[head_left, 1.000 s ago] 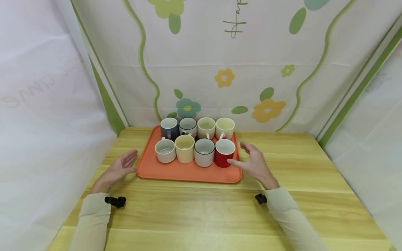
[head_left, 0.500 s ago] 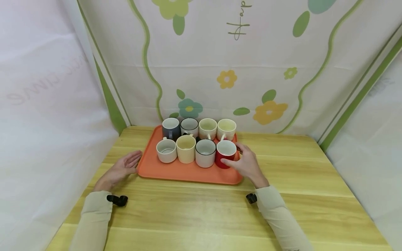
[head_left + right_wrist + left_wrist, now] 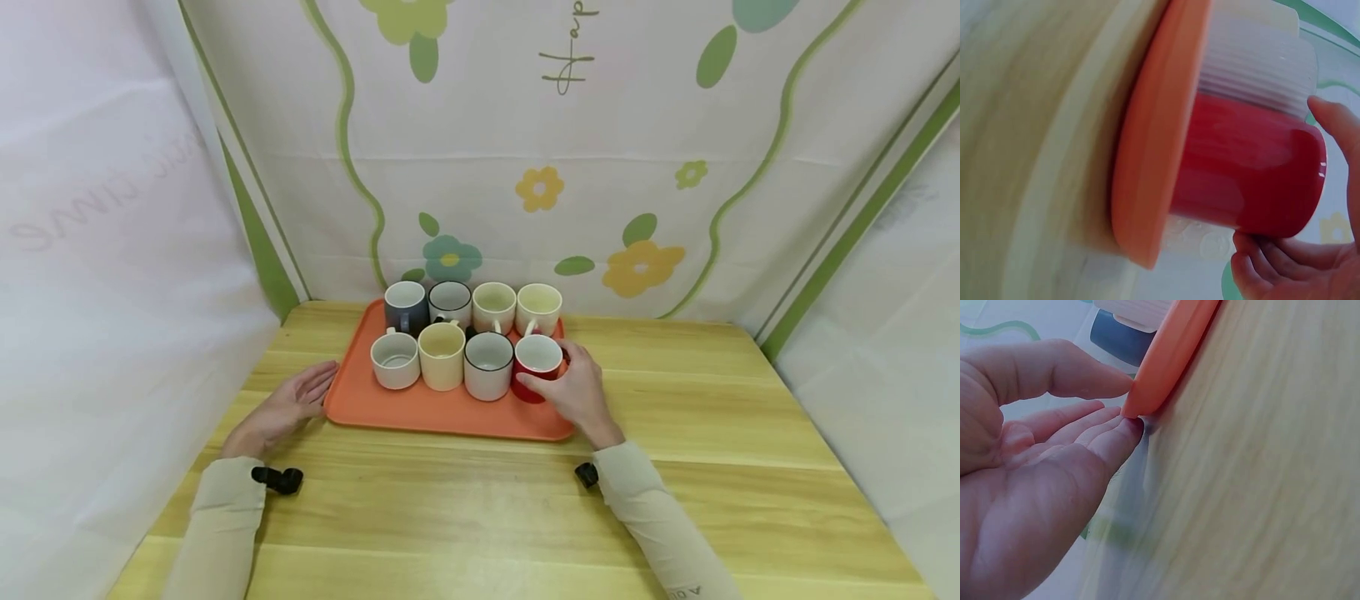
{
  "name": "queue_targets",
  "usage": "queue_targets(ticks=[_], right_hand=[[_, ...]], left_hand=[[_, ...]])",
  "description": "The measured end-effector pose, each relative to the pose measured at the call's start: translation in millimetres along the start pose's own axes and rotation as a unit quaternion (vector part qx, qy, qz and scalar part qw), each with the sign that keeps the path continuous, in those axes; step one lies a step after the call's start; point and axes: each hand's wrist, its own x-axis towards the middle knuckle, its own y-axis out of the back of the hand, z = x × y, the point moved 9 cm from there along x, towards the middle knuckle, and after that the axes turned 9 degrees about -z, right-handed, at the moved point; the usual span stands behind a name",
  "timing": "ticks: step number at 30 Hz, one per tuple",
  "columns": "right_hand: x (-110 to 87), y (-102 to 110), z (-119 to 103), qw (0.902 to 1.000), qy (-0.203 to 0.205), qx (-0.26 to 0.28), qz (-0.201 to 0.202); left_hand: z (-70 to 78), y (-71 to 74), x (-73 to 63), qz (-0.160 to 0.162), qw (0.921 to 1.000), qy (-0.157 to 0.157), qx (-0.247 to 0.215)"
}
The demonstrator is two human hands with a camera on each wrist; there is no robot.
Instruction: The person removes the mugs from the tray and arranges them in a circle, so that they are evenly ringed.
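Observation:
My right hand [image 3: 577, 390] spans the red mug [image 3: 538, 353] with a white inside, the rightmost mug of the front row on the orange tray [image 3: 438, 414]. In the right wrist view, fingers [image 3: 1272, 259] lie against one side of the red mug [image 3: 1241, 165], and the thumb [image 3: 1332, 115] bends round its rim on the other side. At the tray's left edge, my left hand [image 3: 288, 402] has its fingers fairly straight. The left wrist view shows thumb [image 3: 1085, 372] and fingertips touching the tray's rim [image 3: 1163, 359].
Left of the red mug in the front row stand a black-rimmed white mug [image 3: 488, 375], a yellow mug [image 3: 442, 362] and a low white cup [image 3: 395, 367]. Behind them is a second row with a blue-grey mug [image 3: 406, 308]. A printed curtain [image 3: 465, 125] hangs behind the wooden table [image 3: 465, 500].
My right hand has moved left and closed in round the red mug. The left fingers have come up to the tray's edge. The mugs keep their places on the tray.

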Motion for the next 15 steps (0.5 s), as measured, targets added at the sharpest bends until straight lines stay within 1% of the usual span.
queue_targets(ticks=[2,7,12,15], right_hand=[[0.4,-1.3,0.2,0.9999,-0.003,-0.001,0.014],[2.2,-5.0,0.1,0.9993,-0.007,-0.004,0.037],[4.0,-3.8,-0.9,0.9988,-0.012,-0.013,0.047],[6.2,-0.7,-1.1,0.9988,-0.017,-0.014,0.045]], left_hand=[[-0.3,0.7,-1.1,0.001,1.0000,0.004,0.001],[0.3,1.7,-3.1,0.000,1.0000,-0.001,0.005],[-0.6,1.7,-1.5,-0.004,1.0000,-0.008,-0.003],[-1.9,0.7,0.7,-0.008,0.9999,-0.012,-0.004]])
